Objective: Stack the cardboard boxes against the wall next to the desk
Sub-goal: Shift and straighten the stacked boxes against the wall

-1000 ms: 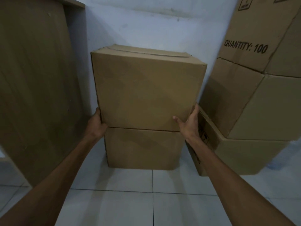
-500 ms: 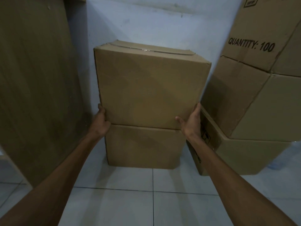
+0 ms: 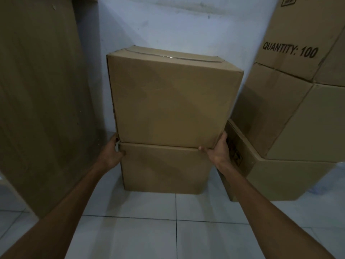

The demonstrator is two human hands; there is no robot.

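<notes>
A large plain cardboard box (image 3: 168, 101) sits on top of a lower cardboard box (image 3: 164, 169) against the white wall (image 3: 177, 25), just right of the wooden desk side panel (image 3: 41, 100). My left hand (image 3: 113, 153) grips the upper box's bottom left corner, fingers wrapped at the seam between the two boxes. My right hand (image 3: 218, 150) holds its bottom right corner, thumb on the front edge. The upper box's taped top flaps face up, and it overhangs the lower box slightly on both sides.
A taller stack of cardboard boxes (image 3: 291, 101) printed "QUANTITY: 100" stands close on the right, its bottom box (image 3: 276, 178) almost touching my right wrist. White floor tiles (image 3: 168, 230) lie in front. A narrow gap separates the desk panel from the stack.
The upper box has settled onto the lower one and shifted slightly toward the wall. Both hands have slid down to its bottom corners.
</notes>
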